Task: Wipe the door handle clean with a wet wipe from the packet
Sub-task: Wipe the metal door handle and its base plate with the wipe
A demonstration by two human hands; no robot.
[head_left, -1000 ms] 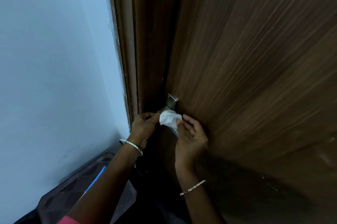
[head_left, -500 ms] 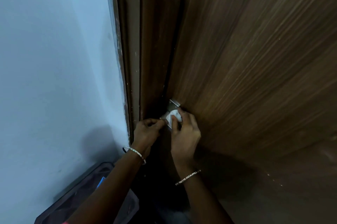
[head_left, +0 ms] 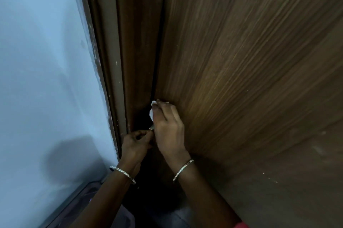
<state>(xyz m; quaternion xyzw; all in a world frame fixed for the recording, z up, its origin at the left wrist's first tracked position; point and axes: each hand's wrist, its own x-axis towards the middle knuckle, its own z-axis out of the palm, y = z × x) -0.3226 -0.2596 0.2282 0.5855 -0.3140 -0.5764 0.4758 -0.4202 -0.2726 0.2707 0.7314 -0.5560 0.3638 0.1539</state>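
My right hand presses a white wet wipe against the top of the metal door handle on the brown wooden door. The hand covers almost all of the handle; only a small metal tip shows below the wipe. My left hand sits just below and left of it, fingers curled by the lower end of the handle; I cannot tell whether it grips it. The wipe packet is not in view.
A dark wooden door frame runs down beside the door's edge. A pale blue wall fills the left. A dark patterned thing lies low at the wall's foot.
My right hand has slid the wipe up along the handle, which it now covers. The left hand has stayed by the handle's lower end.
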